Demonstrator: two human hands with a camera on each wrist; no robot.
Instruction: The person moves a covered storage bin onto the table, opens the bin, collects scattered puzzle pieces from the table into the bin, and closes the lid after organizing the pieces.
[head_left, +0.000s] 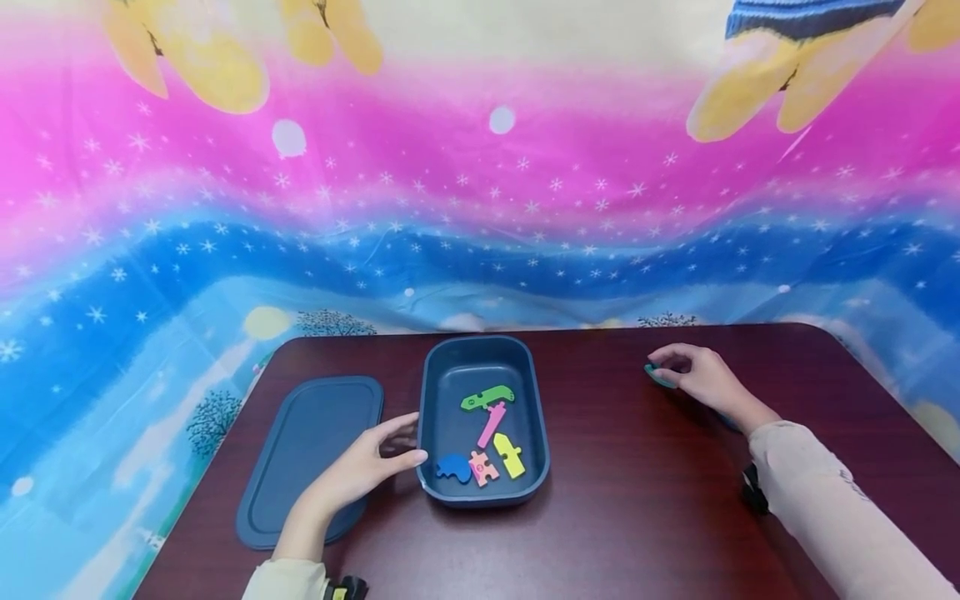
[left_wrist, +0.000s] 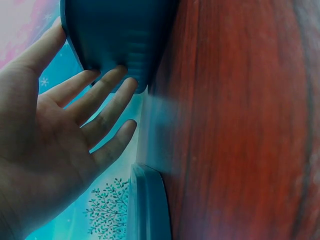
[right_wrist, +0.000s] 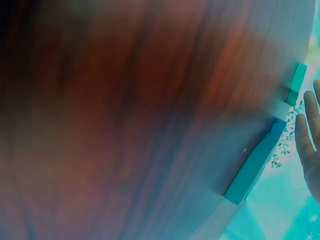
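The step in hand appears to be picking up a loose teal piece (head_left: 660, 377) at the right of the table (head_left: 615, 517): the right hand (head_left: 701, 375) holds it in a narrow pinch between thumb and fingertips, though whether it is clear of the wood I cannot tell. A bluish piece (right_wrist: 257, 162) lies on the table near that hand, partly hidden by the wrist in the head view. The left hand (head_left: 363, 467) is spread wide, thumb on the rim and fingertips against the left wall of the box (head_left: 450, 400), steadying it, I judge, rather than gripping it. Inside, a green piece (head_left: 487, 398), a pink piece (head_left: 492, 423), a yellow piece (head_left: 508, 455), an orange piece (head_left: 483, 469) and a blue piece (head_left: 453, 468) lie on the floor of the box, and the lid (head_left: 307, 450) lies off to its left. If the loose pieces belong with those, the next move calls for raising the teal one above the rim, carrying it leftward and letting go over the box, with the left hand bracing the wall
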